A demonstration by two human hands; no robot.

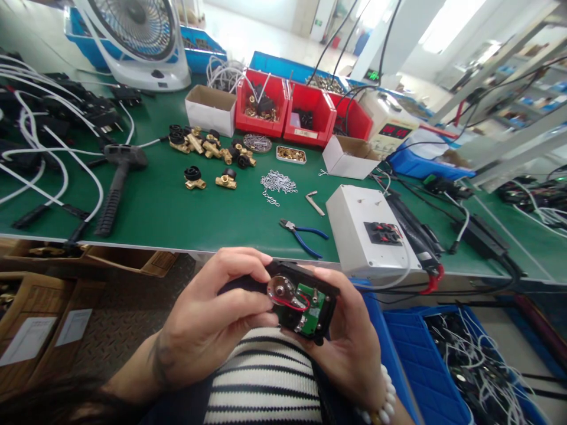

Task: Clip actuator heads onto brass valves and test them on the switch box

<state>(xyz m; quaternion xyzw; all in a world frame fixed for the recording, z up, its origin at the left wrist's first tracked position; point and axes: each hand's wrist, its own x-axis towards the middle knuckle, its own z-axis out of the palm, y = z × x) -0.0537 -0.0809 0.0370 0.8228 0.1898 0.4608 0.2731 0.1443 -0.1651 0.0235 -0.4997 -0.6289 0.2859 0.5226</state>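
In the head view, an open black plastic housing (328,316) is held up in front of the bench edge. Inside it show a green circuit board (313,308), a round shiny metal disc (279,287), and red and black wires. My right hand (354,336) wraps around the right side of the housing, thumb along its top edge. My left hand (221,313) is closed at the left side, its fingertips at the metal disc and the housing's edge. Blue-handled cutting pliers (303,236) lie on the bench just beyond the hands.
On the green bench (239,227) lie a hammer (116,183), metal clips (278,183), a hex key (315,203) and brass fittings (212,145). A white switch box (354,224) stands right. Red bins (309,112) and a fan (137,47) are behind; a blue crate (411,348) is lower right.
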